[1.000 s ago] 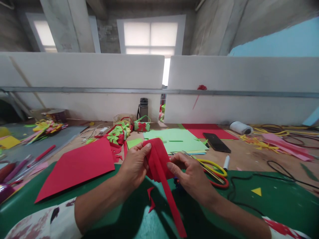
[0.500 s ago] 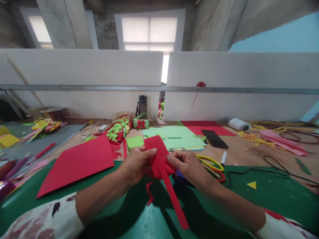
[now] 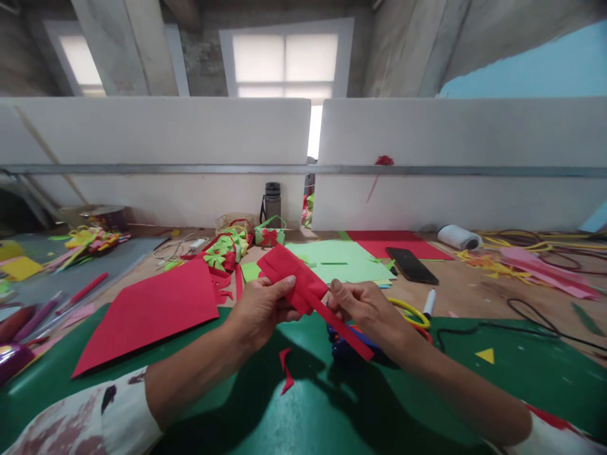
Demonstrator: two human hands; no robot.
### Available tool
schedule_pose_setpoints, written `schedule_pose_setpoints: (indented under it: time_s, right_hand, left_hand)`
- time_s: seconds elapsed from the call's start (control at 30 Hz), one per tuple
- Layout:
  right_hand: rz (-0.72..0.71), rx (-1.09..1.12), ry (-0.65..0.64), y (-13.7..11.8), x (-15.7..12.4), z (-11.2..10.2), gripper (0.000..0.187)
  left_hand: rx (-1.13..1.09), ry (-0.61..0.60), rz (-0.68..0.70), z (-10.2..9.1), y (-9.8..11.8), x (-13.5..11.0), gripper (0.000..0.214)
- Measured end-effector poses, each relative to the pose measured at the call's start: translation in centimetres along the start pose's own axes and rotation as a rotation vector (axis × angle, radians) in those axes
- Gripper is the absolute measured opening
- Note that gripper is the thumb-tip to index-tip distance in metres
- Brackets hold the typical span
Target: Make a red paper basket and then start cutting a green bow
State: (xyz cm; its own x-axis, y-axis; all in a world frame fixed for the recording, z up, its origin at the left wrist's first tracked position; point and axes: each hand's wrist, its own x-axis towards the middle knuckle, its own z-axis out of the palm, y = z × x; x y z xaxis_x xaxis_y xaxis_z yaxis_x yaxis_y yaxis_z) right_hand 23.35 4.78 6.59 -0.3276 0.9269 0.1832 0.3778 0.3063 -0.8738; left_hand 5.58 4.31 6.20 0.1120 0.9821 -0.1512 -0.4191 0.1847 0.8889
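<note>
Both hands hold a folded red paper piece (image 3: 291,273) above the green cutting mat (image 3: 521,379). My left hand (image 3: 258,309) pinches its lower left edge with thumb on top. My right hand (image 3: 367,309) grips it from the right, fingers closed. A long red strip (image 3: 348,332) trails from the piece down to the right over my right wrist. A small red scrap (image 3: 286,370) lies on the mat below the hands.
A large red sheet (image 3: 152,313) lies left of the hands. Light green sheets (image 3: 346,262), a black phone (image 3: 411,265), yellow and red scissors (image 3: 415,313), a white marker (image 3: 429,303) and a black cord (image 3: 535,328) sit to the right. Paper bows (image 3: 222,253) and a bottle (image 3: 272,202) stand behind.
The red piece has turned and tilted leftward and upward in both hands. Its hanging strip swung from pointing down at me to lying across toward the right.
</note>
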Motion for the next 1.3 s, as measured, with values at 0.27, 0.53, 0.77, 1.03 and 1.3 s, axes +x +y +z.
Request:
schedule_pose_setpoints:
  time_s: [0.27, 0.53, 0.77, 1.03, 1.3]
  right_hand:
    - [0.062, -0.082, -0.144, -0.9, -0.5, 0.6, 0.034]
    - [0.102, -0.080, -0.151, -0.5, -0.3, 0.8, 0.032]
    - [0.070, -0.095, -0.152, 0.4, -0.1, 0.8, 0.032]
    - [0.071, -0.138, -0.171, 0.3, -0.1, 1.0, 0.032]
    - [-0.107, -0.326, 0.088, -1.1, 0.0, -1.6, 0.029]
  left_hand:
    - [-0.057, 0.009, 0.007, -0.2, -0.4, 0.4, 0.007]
    - [-0.096, -0.006, -0.003, -0.2, -0.6, 0.5, 0.005]
    - [-0.139, -0.004, -0.036, -0.2, -0.5, 0.5, 0.025]
    - [-0.054, -0.027, 0.001, -0.2, -0.7, 0.3, 0.008]
    - [0.095, -0.027, 0.045, -0.3, -1.0, 0.0, 0.020]
